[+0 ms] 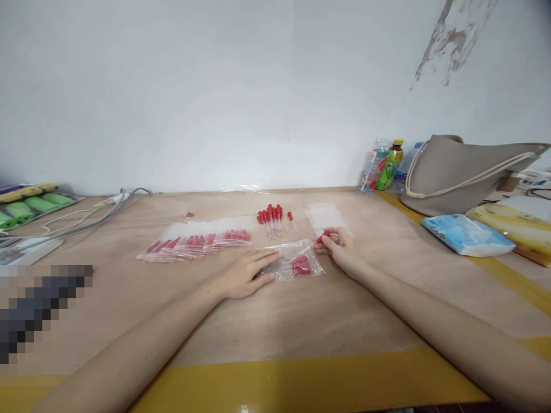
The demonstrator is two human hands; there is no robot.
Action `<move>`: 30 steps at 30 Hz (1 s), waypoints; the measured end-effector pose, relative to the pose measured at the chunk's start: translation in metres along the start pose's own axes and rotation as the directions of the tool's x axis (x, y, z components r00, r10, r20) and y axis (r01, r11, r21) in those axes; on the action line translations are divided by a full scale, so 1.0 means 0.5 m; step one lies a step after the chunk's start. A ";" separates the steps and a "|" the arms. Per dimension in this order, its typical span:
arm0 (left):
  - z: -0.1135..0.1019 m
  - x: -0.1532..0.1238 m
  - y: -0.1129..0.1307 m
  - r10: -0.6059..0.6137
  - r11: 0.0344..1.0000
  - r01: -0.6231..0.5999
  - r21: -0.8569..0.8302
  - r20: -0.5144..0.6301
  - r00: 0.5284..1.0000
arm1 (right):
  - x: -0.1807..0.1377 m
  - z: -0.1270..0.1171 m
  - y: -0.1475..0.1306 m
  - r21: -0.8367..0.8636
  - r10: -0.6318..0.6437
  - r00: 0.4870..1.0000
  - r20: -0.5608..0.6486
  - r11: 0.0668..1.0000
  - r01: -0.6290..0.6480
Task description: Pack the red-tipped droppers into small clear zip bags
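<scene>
Field notes, counter (pixel 301 321).

The left hand (pixel 245 275) lies flat, its grip spread. The fingers press down the near-left end of a clear zip bag (pixel 297 261), which lies mid-counter between both hands. The right hand (pixel 342 249) sits at the bag's far-right corner. Its grip pinches one red-bulbed dropper (pixel 323 234), the bulb showing just past the fingertips at the bag's edge. We cannot tell whether its tip is inside the film.

How to do this well, as we judge it:
- The flat hand should pin the bag so it does not slide, but stay off the mouth so the film can part.
- The dropper looks like thin glass, so we would feed it in lengthwise, without levering against the film.
- We would lay it alongside those already inside, bulbs at the same end.

Counts:
- Zip bag under the hands: one, holding a clump of four or five red bulbs. They overlap, so the count is not firm.
- Dropper in the pinch: one.
- Loose droppers (pixel 271 218) beyond the bag: a cluster of about nine, plus one lying apart to the right.
- Filled bags (pixel 198 241), fanned out to the left: roughly four or five, with edges hard to separate.
- Empty bags (pixel 325 218): one flat pile, number unreadable.
- Bottles (pixel 390 166) against the wall: three.
- Tote bag (pixel 456 172) beside them: one.
- Blue wipes pack (pixel 467 235): one.
</scene>
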State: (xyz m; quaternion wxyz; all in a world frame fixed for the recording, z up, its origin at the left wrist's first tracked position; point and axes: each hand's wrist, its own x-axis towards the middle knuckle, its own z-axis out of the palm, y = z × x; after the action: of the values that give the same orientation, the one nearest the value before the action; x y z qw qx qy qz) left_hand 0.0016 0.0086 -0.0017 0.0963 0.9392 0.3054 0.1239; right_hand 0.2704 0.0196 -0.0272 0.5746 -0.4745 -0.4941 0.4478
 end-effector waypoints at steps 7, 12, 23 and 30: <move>-0.002 0.002 0.005 -0.012 1.000 0.011 0.008 0.027 1.000 | 0.015 -0.039 0.001 -0.481 -0.185 0.924 0.335 0.809 0.337; -0.004 0.004 0.009 0.000 1.000 0.000 -0.001 0.015 1.000 | 0.011 -0.011 -0.002 -0.531 -0.197 0.913 0.357 0.761 0.372; -0.002 0.004 0.004 0.011 1.000 -0.012 0.011 0.022 1.000 | -0.007 0.014 -0.003 -0.468 -0.004 0.942 0.335 0.867 0.170; 0.002 0.006 -0.001 0.017 1.000 -0.017 0.011 0.024 1.000 | 0.042 0.011 -0.039 -0.665 -0.121 0.974 0.191 0.713 0.219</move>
State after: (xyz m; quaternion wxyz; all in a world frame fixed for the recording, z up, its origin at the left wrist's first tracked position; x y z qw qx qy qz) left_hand 0.0038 0.0107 -0.0023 0.0938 0.9436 0.2971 0.1118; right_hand 0.2681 0.0378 -0.0048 0.3647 -0.5735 -0.7027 0.2106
